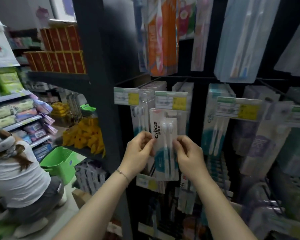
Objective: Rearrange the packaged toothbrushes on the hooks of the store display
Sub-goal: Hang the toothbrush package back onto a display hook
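The white toothbrush pack [164, 149] stands upright, pinched at mid-height, with the left hand [139, 153] on its left edge and the right hand [189, 155] on its right. Above the grip, its top edge meets a price tag [171, 101]. Hanging packs [213, 122] crowd the right, beyond a dark gap.

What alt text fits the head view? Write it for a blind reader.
The left hand and right hand pinch the side edges of a white toothbrush pack, upright before a dark display of hanging packs. At left, another person crouches beside a green basket.
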